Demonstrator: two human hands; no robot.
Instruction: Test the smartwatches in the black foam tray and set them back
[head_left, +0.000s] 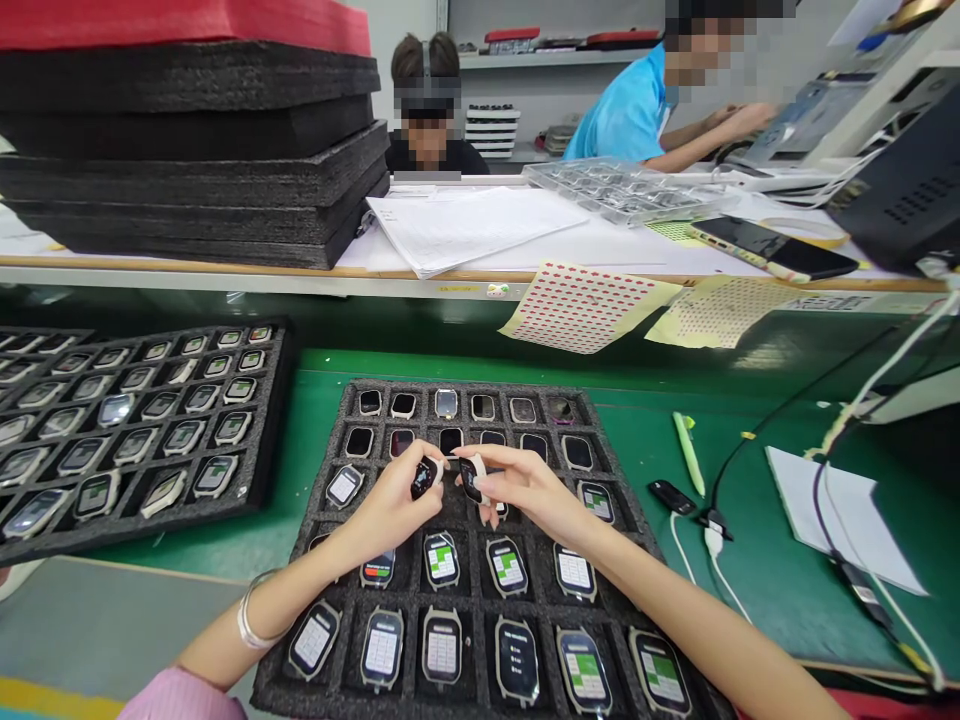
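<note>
Above the middle of a black foam tray (pixel 480 598), my two hands are close together. My left hand (pixel 409 490) pinches a smartwatch body (pixel 427 479) with a dark, lit face between thumb and fingers. Another smartwatch body, pale-cased (pixel 472 478), is gripped by my right hand (pixel 517 480), its screen angled to the left. Neither watch has a strap. The tray's square pockets hold many more watch bodies; the front rows show lit white and green screens, such as this watch (pixel 441 560), while the back rows are dark. My hands and forearms cover some pockets.
Another foam tray of watches (pixel 279 400) lies at left. Stacked black foam trays (pixel 187 200) stand on the shelf above. At right are a green pen (pixel 688 452), a small black device (pixel 671 497), cables and white paper (pixel 847 515). Two people (pixel 619 120) sit beyond the shelf.
</note>
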